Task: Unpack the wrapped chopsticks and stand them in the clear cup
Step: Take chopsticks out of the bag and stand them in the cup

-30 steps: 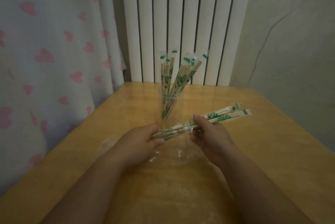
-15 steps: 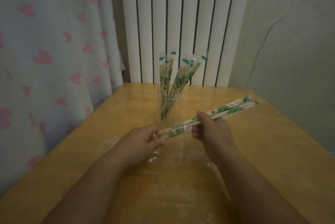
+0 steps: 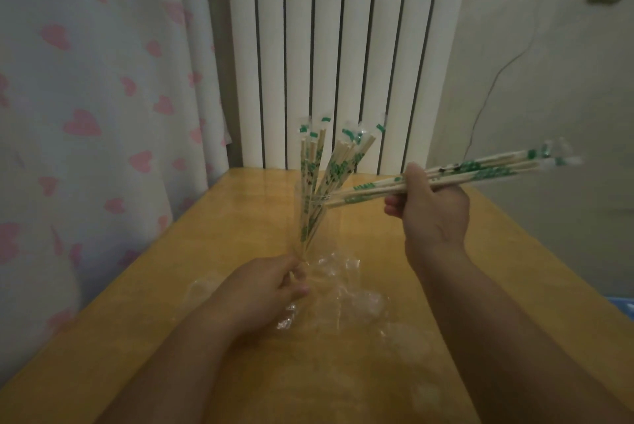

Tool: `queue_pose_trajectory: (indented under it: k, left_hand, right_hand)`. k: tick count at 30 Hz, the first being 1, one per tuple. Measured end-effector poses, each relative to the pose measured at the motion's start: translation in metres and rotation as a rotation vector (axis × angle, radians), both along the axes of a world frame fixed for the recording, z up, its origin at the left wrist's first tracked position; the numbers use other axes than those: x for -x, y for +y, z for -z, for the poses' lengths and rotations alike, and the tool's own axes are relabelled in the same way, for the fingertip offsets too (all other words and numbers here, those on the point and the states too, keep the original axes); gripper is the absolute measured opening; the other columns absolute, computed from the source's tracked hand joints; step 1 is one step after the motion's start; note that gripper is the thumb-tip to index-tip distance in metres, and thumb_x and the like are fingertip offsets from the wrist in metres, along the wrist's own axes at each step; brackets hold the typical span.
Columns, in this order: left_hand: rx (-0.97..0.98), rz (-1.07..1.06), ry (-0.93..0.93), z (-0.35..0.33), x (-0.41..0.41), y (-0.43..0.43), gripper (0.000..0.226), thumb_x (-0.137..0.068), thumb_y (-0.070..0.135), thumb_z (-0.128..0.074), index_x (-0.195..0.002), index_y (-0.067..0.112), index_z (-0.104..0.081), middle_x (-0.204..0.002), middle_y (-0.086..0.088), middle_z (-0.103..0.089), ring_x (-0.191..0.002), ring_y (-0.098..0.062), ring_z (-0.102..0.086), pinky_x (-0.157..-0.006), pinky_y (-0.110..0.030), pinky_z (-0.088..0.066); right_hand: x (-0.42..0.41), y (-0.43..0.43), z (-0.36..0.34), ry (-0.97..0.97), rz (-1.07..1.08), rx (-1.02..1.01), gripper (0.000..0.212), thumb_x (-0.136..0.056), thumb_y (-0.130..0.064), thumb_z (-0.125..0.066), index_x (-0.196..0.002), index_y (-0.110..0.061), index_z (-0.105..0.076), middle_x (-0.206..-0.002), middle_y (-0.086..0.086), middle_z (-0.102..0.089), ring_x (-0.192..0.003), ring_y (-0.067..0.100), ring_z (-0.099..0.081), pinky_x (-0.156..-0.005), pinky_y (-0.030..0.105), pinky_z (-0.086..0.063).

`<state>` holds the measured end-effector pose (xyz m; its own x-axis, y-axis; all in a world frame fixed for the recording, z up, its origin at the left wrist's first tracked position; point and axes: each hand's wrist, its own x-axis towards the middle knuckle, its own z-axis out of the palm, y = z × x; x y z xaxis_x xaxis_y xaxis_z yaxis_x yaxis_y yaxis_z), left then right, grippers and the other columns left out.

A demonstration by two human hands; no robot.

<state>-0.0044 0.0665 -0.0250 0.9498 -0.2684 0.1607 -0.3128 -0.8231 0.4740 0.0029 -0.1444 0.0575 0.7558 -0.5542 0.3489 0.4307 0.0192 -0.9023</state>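
Observation:
My right hand (image 3: 433, 209) grips a bundle of wrapped chopsticks (image 3: 480, 171), pale sticks in clear sleeves with green print, held nearly level above the table with the far ends pointing right. A clear cup (image 3: 314, 218) stands at the table's middle, with several wrapped chopsticks (image 3: 329, 170) fanned out upright inside it. My left hand (image 3: 271, 286) rests low in front of the cup, fingers pinched on crumpled clear plastic wrapping (image 3: 343, 290) that lies on the table. The cup's base is hard to make out behind the wrapping.
The wooden table (image 3: 514, 269) runs back to a white radiator (image 3: 343, 46). A curtain with pink hearts (image 3: 96, 98) hangs along the left edge. A pale wall with a thin cable (image 3: 490, 87) is on the right.
My right hand has pulled the chopstick bundle up and to the right, out of the clear wrapping. My left hand has let go of the bundle's end and stays low on the wrapping.

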Motion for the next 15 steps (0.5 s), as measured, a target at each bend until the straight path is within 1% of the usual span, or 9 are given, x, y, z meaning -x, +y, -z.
queue_pose_trajectory:
  k: [4, 7, 9, 12, 15]
  left_hand:
    - [-0.028, 0.002, -0.004, 0.002, 0.001, 0.001, 0.014, -0.088, 0.044, -0.062, -0.097, 0.034, -0.060, -0.081, 0.012, -0.064, -0.080, -0.008, -0.060, -0.072, -0.030, -0.046]
    - [-0.038, 0.012, -0.014, 0.001, 0.001, 0.000, 0.015, -0.089, 0.042, -0.061, -0.100, 0.031, -0.061, -0.083, 0.012, -0.062, -0.083, -0.010, -0.059, -0.074, -0.032, -0.046]
    - [-0.051, 0.020, -0.019, 0.001, 0.001, -0.001, 0.016, -0.090, 0.042, -0.060, -0.101, 0.030, -0.061, -0.087, 0.010, -0.064, -0.085, -0.011, -0.060, -0.076, -0.033, -0.047]
    - [-0.092, 0.032, -0.033, 0.005, 0.002, -0.004, 0.020, -0.090, 0.043, -0.059, -0.104, 0.029, -0.060, -0.095, 0.008, -0.067, -0.090, -0.013, -0.060, -0.076, -0.032, -0.047]
    - [-0.093, 0.039, -0.052, 0.005, 0.001, -0.005, 0.019, -0.090, 0.043, -0.058, -0.103, 0.029, -0.060, -0.096, 0.008, -0.066, -0.090, -0.013, -0.059, -0.074, -0.031, -0.045]
  right_hand:
    - [-0.008, 0.014, -0.014, -0.053, -0.008, 0.106, 0.030, -0.095, -0.027, -0.059, -0.069, -0.015, -0.067, -0.055, 0.003, -0.066, -0.048, 0.013, -0.066, -0.048, 0.024, -0.056]
    - [-0.020, 0.020, -0.019, -0.024, 0.000, 0.200, 0.033, -0.096, -0.030, -0.058, -0.066, -0.017, -0.067, -0.053, 0.001, -0.065, -0.045, 0.010, -0.064, -0.048, 0.023, -0.056]
    - [-0.029, 0.023, -0.021, 0.017, -0.010, 0.263, 0.036, -0.096, -0.033, -0.057, -0.070, -0.013, -0.069, -0.055, 0.002, -0.066, -0.046, 0.010, -0.065, -0.052, 0.028, -0.058]
    - [-0.044, 0.031, -0.024, 0.102, -0.063, 0.406, 0.038, -0.095, -0.035, -0.054, -0.073, -0.009, -0.069, -0.058, 0.004, -0.068, -0.052, 0.016, -0.069, -0.061, 0.040, -0.062]
    - [-0.055, 0.040, -0.026, 0.201, -0.119, 0.502, 0.035, -0.095, -0.036, -0.054, -0.080, -0.008, -0.069, -0.070, 0.010, -0.072, -0.059, 0.020, -0.070, -0.064, 0.042, -0.062]
